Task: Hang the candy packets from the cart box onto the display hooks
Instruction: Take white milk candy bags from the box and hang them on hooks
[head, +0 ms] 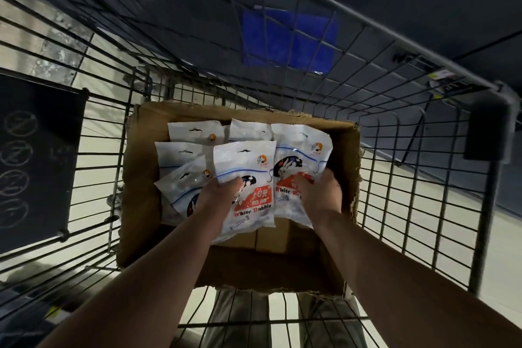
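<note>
An open cardboard box sits in a wire cart and holds several white candy packets with a rabbit picture and red label. My left hand grips the middle packet, raised a little above the others. My right hand is closed on the packet to its right. More packets lie flat at the box's left and far side. No display hooks are in view.
The wire cart surrounds the box, with its dark handle bar across the top right. A black sign panel hangs on the cart's left side. A blue shape shows beyond the mesh. Pale floor lies below.
</note>
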